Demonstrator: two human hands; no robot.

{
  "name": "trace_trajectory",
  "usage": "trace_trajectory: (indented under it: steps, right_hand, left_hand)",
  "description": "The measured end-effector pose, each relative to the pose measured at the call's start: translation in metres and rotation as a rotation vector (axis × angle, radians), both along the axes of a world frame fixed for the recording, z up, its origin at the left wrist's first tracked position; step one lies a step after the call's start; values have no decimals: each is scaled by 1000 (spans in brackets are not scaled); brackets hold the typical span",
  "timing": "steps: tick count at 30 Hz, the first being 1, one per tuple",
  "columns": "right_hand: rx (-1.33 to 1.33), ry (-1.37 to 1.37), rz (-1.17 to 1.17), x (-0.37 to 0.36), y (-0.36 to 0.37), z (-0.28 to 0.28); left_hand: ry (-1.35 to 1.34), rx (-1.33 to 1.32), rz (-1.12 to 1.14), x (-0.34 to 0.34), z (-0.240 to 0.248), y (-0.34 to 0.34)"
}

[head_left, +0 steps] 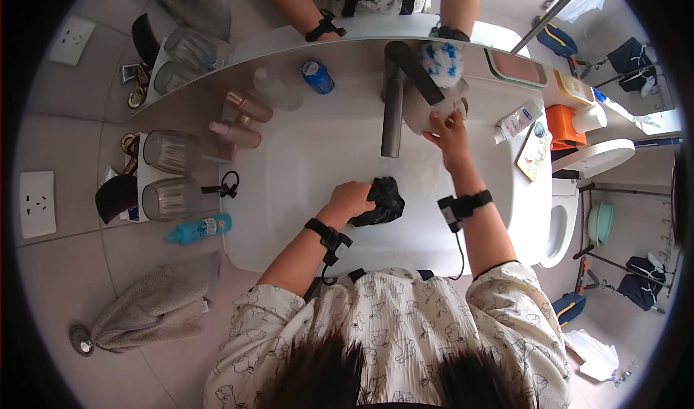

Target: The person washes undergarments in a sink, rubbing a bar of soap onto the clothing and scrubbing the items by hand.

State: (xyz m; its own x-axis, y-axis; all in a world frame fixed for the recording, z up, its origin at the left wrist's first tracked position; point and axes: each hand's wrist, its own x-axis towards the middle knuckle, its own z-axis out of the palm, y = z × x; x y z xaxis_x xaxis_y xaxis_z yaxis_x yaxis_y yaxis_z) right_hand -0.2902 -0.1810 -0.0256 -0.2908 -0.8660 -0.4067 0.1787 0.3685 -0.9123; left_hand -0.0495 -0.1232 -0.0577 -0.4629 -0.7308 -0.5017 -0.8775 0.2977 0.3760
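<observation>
cream top [394,322], dark cartoon print | loose sleeves [499,293] | black wrist straps [477,200] | boxy modules [450,214] | thin cables [461,253]

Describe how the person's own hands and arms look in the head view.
The left hand and right hand are ungloved. Each wrist wears a black strap with a small, dark, boxy module and a thin black cable. The loose cream sleeves carry dark line drawings.

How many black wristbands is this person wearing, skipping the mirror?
2: one boxy black wristband around the wrist of the left hand; another boxy black wristband around the wrist of the right hand.
</observation>
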Motion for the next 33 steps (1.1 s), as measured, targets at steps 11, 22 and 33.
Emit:
trace_trajectory:
  steps: [11, 22, 33]
  right_hand:
    - [-547, 449, -276, -3, 13, -15]
    - [43, 1256, 583, -20, 45, -93]
    - [-190, 417, 528, 155, 74, -48]
  left_hand:
    - [390, 64, 241, -11, 30, -11]
    - [-24, -29, -31, -17, -19, -7]
    - [1521, 1089, 1432, 19, -39, 3]
